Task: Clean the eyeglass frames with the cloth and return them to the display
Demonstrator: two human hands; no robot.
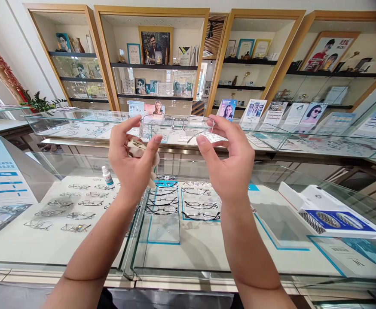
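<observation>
A pair of thin-rimmed eyeglasses [178, 123] is held up in front of me, above the glass counter. My left hand [131, 161] grips one side of the frame near the hinge and also has a crumpled pale cloth [136, 148] tucked in its palm. On the other side, my right hand [229, 156] pinches the frame's end between thumb and fingers. One temple arm slants down near the right thumb. Through the clear lenses the far display case shows.
The glass counter [162, 266] below holds rows of eyeglasses [163, 209]. A small spray bottle [107, 176] stands at the left, a white and blue box [339, 221] at the right. Beyond are another glass case [78, 128], standing cards [226, 110] and wooden shelves [155, 66].
</observation>
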